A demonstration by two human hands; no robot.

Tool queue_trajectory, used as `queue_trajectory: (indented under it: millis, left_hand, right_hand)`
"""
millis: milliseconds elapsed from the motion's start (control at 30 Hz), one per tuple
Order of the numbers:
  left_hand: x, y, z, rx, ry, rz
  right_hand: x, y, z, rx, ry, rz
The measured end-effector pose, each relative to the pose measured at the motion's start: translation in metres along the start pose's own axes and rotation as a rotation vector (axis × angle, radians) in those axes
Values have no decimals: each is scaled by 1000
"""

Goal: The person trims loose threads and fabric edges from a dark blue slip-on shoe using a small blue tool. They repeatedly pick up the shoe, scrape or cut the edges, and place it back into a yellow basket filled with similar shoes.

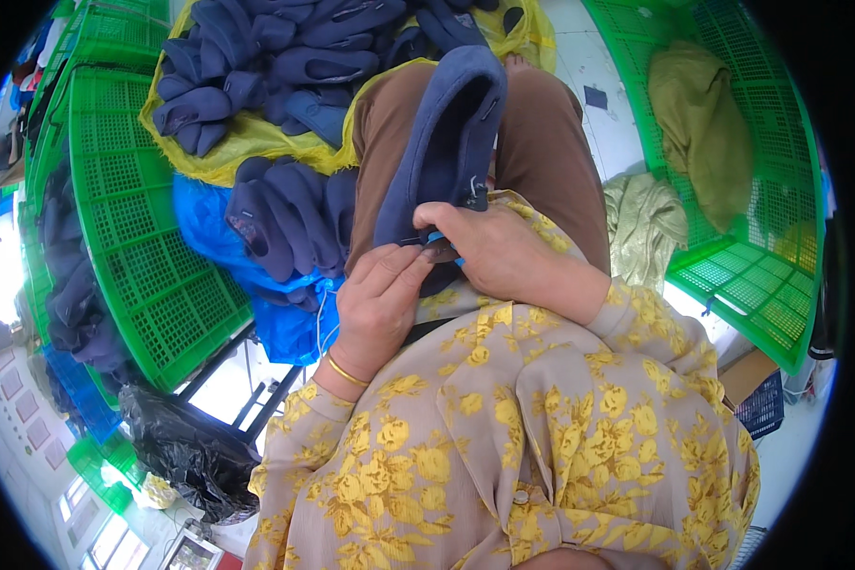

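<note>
A navy felt-like slipper (461, 95) lies lengthwise over my lap, its opening facing up and its rounded end pointing away from me. My left hand (380, 290) is closed, its fingertips pinching at the slipper's near edge. Close against it, my right hand (503, 249) curls round a small dark tool (439, 249) with a bit of blue, possibly thread snips; most of it is hidden by the fingers. A small black piece (475, 197) sticks up at the slipper's right side, just beyond my right hand.
Many similar slippers (323, 66) heap on a yellow sack (209, 171) ahead to the left, others by a blue bag (290, 328). Green plastic crates (142, 237) stand on the left, and another green crate (731, 275) with an olive cloth bag (698, 123) on the right.
</note>
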State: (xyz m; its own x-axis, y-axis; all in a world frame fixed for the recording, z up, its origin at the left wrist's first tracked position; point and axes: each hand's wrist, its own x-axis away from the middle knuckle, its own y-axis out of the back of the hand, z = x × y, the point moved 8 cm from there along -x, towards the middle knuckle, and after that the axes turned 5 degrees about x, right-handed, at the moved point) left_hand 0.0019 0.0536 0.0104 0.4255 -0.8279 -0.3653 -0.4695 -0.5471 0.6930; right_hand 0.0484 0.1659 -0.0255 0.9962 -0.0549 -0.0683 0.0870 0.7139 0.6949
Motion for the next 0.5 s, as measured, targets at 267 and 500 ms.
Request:
queue_trajectory:
  millis: [267,500]
  left_hand:
    - [2,0,-5,-11,-67,13]
    - [-2,-4,-3,18,-55,28]
  right_hand:
    - [-18,10,-4,58,-175,393]
    - [-20,42,24,-187,112,-295]
